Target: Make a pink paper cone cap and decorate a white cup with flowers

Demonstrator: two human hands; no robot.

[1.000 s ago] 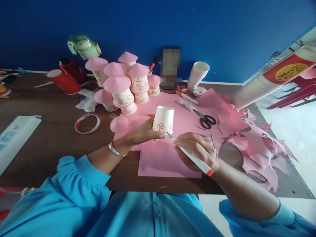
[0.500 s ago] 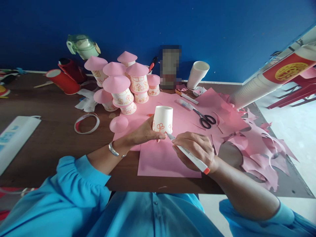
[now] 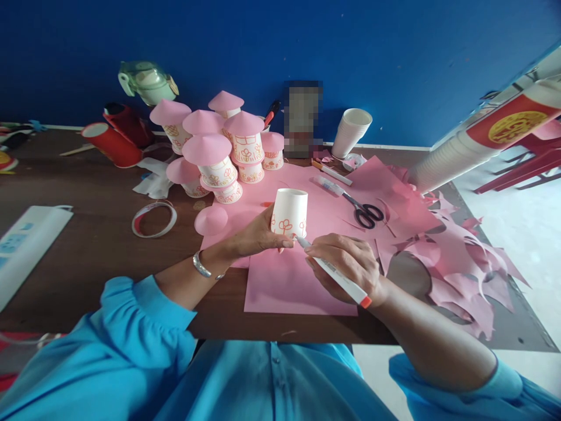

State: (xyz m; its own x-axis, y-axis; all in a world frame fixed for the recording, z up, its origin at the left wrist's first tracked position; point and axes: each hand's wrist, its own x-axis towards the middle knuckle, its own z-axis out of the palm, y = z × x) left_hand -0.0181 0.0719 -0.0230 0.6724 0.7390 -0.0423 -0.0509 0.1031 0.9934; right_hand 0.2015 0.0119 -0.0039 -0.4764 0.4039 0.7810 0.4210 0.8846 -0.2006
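Note:
My left hand [image 3: 258,234] is closed around the side of a white paper cup [image 3: 291,206], held upside down over pink paper. Red-orange flower outlines run along the cup's lower part, near its rim. In my right hand [image 3: 348,260] is a white marker [image 3: 339,277] with an orange-red end, and its tip touches the cup near the rim. The left fingers behind the cup are mostly hidden. A pink sheet [image 3: 298,292] lies beneath both hands.
Several decorated cups with pink cone roofs [image 3: 207,149] stand at the back left. Black-handled scissors [image 3: 369,215], a tape roll [image 3: 154,220] and a loose pink cone [image 3: 211,220] lie around. Stacked cups [image 3: 352,133] stand near the wall; paper scraps [image 3: 456,251] spread at the right.
Hardly anything differs. The marker's rear end and my right hand have shifted very slightly; the cup and my left hand stay nearly in place.

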